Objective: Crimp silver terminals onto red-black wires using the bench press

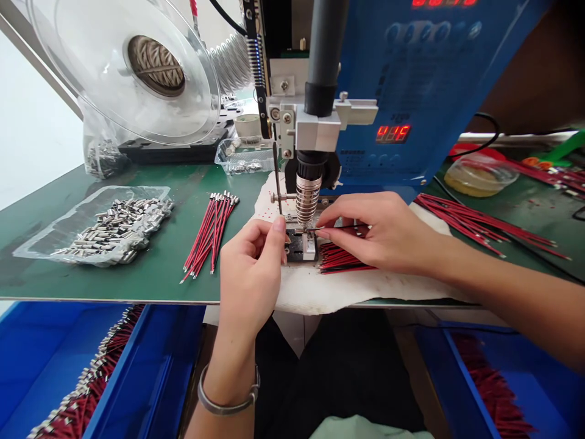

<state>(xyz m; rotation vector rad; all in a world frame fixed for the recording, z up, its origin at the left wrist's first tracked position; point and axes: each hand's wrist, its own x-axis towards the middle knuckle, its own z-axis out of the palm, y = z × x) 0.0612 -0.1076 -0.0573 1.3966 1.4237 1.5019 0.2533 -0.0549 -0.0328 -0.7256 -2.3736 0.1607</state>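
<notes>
Just below the machine tip (307, 198), the left hand (251, 268) pinches shut at the fixture (301, 247). From the tip's right, the right hand (370, 235) grips a wire (340, 227), seemingly seating it; precise alignment is needed.

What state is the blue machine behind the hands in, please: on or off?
On: the blue machine shows lit red digits on its display.

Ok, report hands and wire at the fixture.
Left hand pinched shut at left edge of fixture. Right hand pinching wire under soldering tip. Wire pile beneath right hand, nothing blocking.
</notes>
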